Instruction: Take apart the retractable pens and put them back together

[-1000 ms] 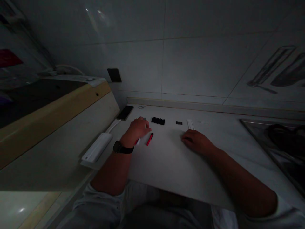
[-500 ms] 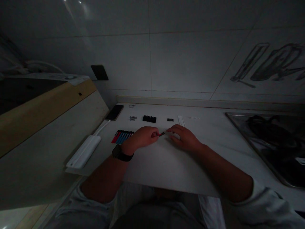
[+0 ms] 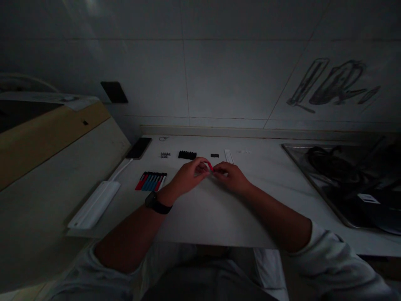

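A slim red piece [image 3: 210,166] is held up over the white counter, between my two hands. My left hand [image 3: 192,172] has thumb and fingers curled in a pinch on its left end. My right hand [image 3: 231,174] is closed on its lower right end, and the fingers hide that part. To the left of my left hand lies a row of slim red, blue and white pieces with black ends [image 3: 151,181]. Behind my hands sit a group of black parts [image 3: 187,155], a small dark block [image 3: 214,155] and white strips [image 3: 229,156].
Small metallic parts [image 3: 164,155] and tiny clear pieces [image 3: 244,152] lie along the back of the counter [image 3: 213,217]. At left are a phone [image 3: 139,148] and a white power strip [image 3: 95,205]. A metal-rimmed sink [image 3: 316,190] holding dark items is at right.
My right hand has closed in and now grips the red piece's end. The red piece has been raised and tilted in my left hand. The whole view has shifted slightly.
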The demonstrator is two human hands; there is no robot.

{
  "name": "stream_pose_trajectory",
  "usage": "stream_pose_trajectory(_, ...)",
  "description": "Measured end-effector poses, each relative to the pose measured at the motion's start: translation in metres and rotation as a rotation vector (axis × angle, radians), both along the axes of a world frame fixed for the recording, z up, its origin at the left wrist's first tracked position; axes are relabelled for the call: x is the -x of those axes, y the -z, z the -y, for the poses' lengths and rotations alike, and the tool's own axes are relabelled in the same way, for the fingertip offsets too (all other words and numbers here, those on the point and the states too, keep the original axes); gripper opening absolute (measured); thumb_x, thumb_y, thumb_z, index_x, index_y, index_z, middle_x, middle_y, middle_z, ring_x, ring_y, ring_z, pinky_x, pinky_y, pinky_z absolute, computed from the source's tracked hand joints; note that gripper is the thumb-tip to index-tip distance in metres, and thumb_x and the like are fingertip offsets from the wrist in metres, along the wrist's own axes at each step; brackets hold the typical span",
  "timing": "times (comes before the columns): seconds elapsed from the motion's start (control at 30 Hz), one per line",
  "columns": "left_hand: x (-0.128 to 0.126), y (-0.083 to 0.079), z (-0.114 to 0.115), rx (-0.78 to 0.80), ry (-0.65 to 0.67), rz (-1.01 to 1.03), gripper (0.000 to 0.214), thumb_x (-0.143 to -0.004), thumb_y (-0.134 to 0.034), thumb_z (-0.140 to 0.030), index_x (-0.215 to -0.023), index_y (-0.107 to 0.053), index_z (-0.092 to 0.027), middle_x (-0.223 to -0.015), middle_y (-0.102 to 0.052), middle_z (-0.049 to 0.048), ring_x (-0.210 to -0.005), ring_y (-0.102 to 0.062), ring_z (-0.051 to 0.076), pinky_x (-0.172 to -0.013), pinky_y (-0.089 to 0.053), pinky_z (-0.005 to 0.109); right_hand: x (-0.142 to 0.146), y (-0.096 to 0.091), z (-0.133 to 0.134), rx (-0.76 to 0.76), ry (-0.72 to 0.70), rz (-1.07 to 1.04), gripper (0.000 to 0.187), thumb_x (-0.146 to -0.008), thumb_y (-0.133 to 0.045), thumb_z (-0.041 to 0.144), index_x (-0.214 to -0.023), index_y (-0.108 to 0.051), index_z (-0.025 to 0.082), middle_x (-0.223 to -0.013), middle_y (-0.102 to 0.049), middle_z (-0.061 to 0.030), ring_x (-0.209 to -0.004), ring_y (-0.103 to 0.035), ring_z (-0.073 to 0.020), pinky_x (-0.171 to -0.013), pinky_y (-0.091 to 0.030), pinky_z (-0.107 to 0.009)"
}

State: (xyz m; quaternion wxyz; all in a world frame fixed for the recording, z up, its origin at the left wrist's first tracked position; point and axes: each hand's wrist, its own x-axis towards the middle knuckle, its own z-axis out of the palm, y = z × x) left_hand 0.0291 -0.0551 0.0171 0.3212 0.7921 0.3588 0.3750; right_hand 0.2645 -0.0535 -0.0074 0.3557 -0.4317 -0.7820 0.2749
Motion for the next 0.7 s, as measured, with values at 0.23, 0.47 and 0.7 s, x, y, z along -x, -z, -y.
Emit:
stream_pose_trajectory(0.23, -0.0015, 0.0061, -0.0076, -0.014, -0.042, 0.064, 0.022, -0.091, -0.073, -0.029, -0.111, -0.07, -0.02, -0.106, -0.071, 0.0073, -0.091, -0.068, 0.018, -0.084, -0.057, 0.034, 0.0003, 0.0102, -0.0059, 0.208, -0.009, -0.202, 0.024, -0.088, -0.07, 0.045, -0.095, -0.07, 0.021, -0.091, -0.072, -0.0042, -0.082, -0.068, -0.018, -0.078, -0.054, -0.032)
stream_pose_trajectory(0.47, -0.0075, 0.0079, -0.0066, 0.07, -0.013, 0.148, 0.014, -0.087, -0.075, -0.031, -0.093, -0.07, -0.019, -0.098, -0.069, 0.0055, -0.09, -0.067, 0.017, -0.083, -0.055, 0.032, 0.0029, 0.0031, 0.0009, 0.036, -0.038, -0.011, 0.015, -0.09, -0.07, 0.035, -0.096, -0.074, 0.022, -0.095, -0.071, -0.0049, -0.083, -0.067, -0.0161, -0.078, -0.054, -0.03)
stream_pose_trajectory(0.7, -0.0045, 0.0063, -0.007, 0.212, -0.055, 0.343, 0.022, -0.088, -0.075, -0.038, -0.098, -0.066, -0.02, -0.094, -0.071, 0.0035, -0.089, -0.068, 0.017, -0.084, -0.055, 0.032, 0.0011, 0.0002, 0.0036, 0.019, -0.123, 0.018, 0.018, -0.091, -0.072, 0.034, -0.103, -0.074, 0.021, -0.1, -0.071, -0.0065, -0.087, -0.068, -0.0167, -0.079, -0.055, -0.03)
